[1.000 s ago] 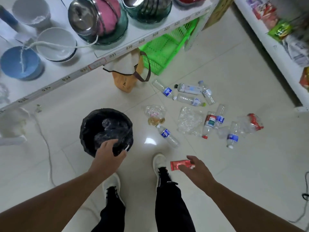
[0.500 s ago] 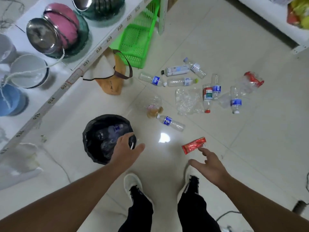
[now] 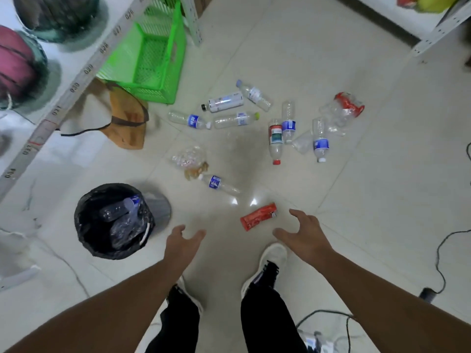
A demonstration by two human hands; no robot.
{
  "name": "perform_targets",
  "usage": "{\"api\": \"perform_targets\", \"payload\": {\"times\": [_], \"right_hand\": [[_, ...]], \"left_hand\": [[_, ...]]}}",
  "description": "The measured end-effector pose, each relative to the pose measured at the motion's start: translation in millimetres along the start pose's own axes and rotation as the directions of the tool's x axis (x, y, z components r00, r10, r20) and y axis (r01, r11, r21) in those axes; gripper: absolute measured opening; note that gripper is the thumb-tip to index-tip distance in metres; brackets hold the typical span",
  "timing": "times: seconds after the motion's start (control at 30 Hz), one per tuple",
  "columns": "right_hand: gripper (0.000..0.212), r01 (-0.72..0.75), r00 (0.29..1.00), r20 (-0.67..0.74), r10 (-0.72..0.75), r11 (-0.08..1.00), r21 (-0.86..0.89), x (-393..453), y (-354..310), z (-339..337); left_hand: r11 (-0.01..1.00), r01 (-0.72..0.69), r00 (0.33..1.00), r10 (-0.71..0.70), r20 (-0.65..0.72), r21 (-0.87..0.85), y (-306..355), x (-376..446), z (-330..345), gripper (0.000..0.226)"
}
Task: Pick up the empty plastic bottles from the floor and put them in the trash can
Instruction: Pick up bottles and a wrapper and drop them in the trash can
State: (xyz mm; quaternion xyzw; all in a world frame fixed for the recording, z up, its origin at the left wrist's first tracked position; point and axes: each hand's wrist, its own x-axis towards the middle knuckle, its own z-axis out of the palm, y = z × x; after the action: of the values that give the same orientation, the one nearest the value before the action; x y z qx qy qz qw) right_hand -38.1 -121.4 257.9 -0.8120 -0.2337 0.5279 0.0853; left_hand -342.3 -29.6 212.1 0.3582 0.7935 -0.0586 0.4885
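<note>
Several empty plastic bottles lie scattered on the tiled floor. The nearest one (image 3: 220,185) has a blue label; a red-capped bottle (image 3: 275,138) and a crushed red-label bottle (image 3: 348,105) lie farther right. The black-lined trash can (image 3: 86,233) stands at the lower left with bottles inside. A red crumpled wrapper (image 3: 258,216) lies on the floor just left of my right hand (image 3: 303,235). That hand is open and empty, fingers spread. My left hand (image 3: 182,242) is open too, hovering right of the can, holding nothing.
A green plastic basket (image 3: 150,59) and an orange bag (image 3: 125,123) sit by the white shelf (image 3: 53,115) on the left. A crumpled clear bag (image 3: 190,159) lies near the closest bottle. Black cables (image 3: 441,253) run along the right. My shoes (image 3: 270,261) stand below.
My right hand let go of the red wrapper, which now lies on the floor. My left hand moved away from the trash can's rim to the right. The view shifted.
</note>
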Motion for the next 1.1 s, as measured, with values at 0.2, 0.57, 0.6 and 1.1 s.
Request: {"api": "perform_targets", "payload": {"times": [0.2, 0.57, 0.6, 1.1], "right_hand": [[0.088, -0.072, 0.997, 0.035, 0.070, 0.997, 0.042, 27, 14, -1], [0.098, -0.230, 0.970, 0.105, 0.218, 0.966, 0.120, 50, 10, 72], [0.099, -0.249, 0.967, 0.097, 0.237, 0.958, 0.139, 65, 13, 81], [0.084, -0.497, 0.739, -0.164, 0.654, 0.692, 0.523, 352, 107, 245]], "left_hand": [[1.000, 0.022, 0.999, -0.021, 0.036, -0.022, 52, 8, 43, 0.088], [0.994, 0.029, 0.989, -0.043, 0.140, 0.102, 109, 83, 49, 0.119], [0.992, 0.046, 0.987, -0.064, 0.148, 0.121, 109, 98, 55, 0.121], [0.872, 0.437, 0.899, -0.432, 0.076, -0.220, 72, 357, 207, 0.101]]}}
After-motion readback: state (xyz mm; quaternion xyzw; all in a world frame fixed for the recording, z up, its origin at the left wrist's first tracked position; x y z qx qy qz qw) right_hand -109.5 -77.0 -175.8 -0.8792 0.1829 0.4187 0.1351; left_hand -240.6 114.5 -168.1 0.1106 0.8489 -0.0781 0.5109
